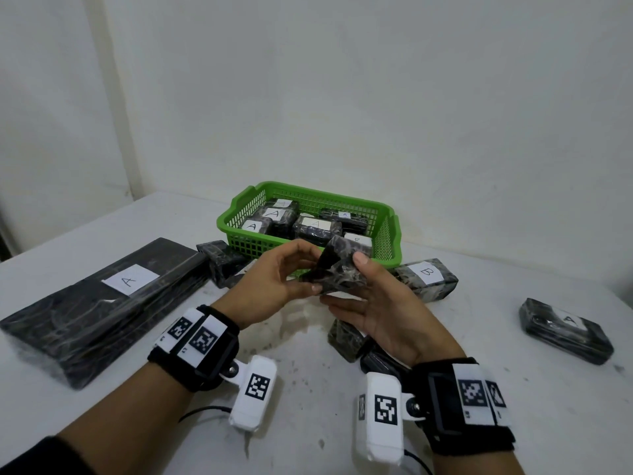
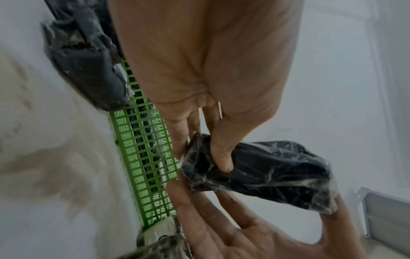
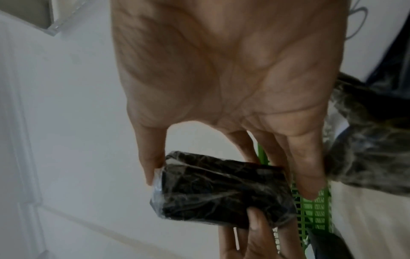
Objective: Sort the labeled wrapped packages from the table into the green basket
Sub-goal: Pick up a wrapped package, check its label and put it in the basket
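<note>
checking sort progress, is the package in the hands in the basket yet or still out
Out. Both hands, left and right, hold the package in the air on the near side of the basket, above the table.

Both hands are bare. The left hand (image 1: pixel 274 282) and the right hand (image 1: pixel 383 313) each have a wide black strap around the wrist. The left strap (image 1: pixel 195 347) and the right strap (image 1: pixel 469 402) both carry white tags with black square patterns. A small white box hangs from each strap, the left box (image 1: pixel 255 392) and the right box (image 1: pixel 380 416), each with a black pattern too. A silver screw joins box to strap. Thin black wires run from the boxes. A dark sleeve (image 1: pixel 37 457) shows on the left arm.
</note>
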Available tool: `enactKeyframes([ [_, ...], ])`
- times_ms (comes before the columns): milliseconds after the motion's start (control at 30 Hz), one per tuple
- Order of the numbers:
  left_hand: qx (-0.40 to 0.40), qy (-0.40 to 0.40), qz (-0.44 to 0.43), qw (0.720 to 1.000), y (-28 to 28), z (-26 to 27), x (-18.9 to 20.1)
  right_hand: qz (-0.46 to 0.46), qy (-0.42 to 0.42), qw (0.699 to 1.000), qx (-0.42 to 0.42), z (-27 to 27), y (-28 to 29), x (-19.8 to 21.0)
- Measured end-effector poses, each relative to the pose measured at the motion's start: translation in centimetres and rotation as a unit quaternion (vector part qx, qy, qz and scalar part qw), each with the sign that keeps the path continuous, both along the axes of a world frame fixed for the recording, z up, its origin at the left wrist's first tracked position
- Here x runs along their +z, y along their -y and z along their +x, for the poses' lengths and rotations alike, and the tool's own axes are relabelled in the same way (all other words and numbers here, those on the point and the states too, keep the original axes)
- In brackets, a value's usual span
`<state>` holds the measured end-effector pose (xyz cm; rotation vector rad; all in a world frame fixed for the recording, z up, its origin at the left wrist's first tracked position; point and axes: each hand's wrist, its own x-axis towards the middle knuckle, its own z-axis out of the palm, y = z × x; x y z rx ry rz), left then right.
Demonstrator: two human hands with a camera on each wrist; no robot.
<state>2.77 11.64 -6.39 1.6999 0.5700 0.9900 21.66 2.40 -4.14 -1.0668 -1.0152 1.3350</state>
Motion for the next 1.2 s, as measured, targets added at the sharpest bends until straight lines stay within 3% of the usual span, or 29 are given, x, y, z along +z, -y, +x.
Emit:
enactKeyframes([
  [100, -0.036, -0.02, -0.019, 0.999, -0.2, -0.4, 0.1, 0.03, 0.027, 0.999, 0.001, -0.2, -0.2, 0.0],
  [233, -0.113, -0.016, -0.141, 0.983, -0.1, -0.7, 0.1, 0.069, 0.069, 0.995, -0.019, 0.3, -1.0, -0.9],
  [400, -0.074, 0.003, -0.101, 0.992, 0.7, 0.1, 0.7, 0.071, 0.135, 0.987, -0.054, 0.7, -1.4, -1.5],
  [733, -0.084, 0.012, -0.123, 0.989, 0.7, 0.4, 0.3, 0.077, 0.098, 0.989, -0.076, -0.3, -1.4, -1.3],
  [933, -0.105, 0.037, -0.137, 0.984, 0.8, 0.0, 0.7, 0.071, 0.071, 0.995, -0.024, 0.0, -1.3, -1.3],
  [1200, -0.113, 0.048, -0.145, 0.982, 0.8, 0.0, 0.7, 0.083, 0.086, 0.991, -0.053, 0.1, -1.4, -1.5],
])
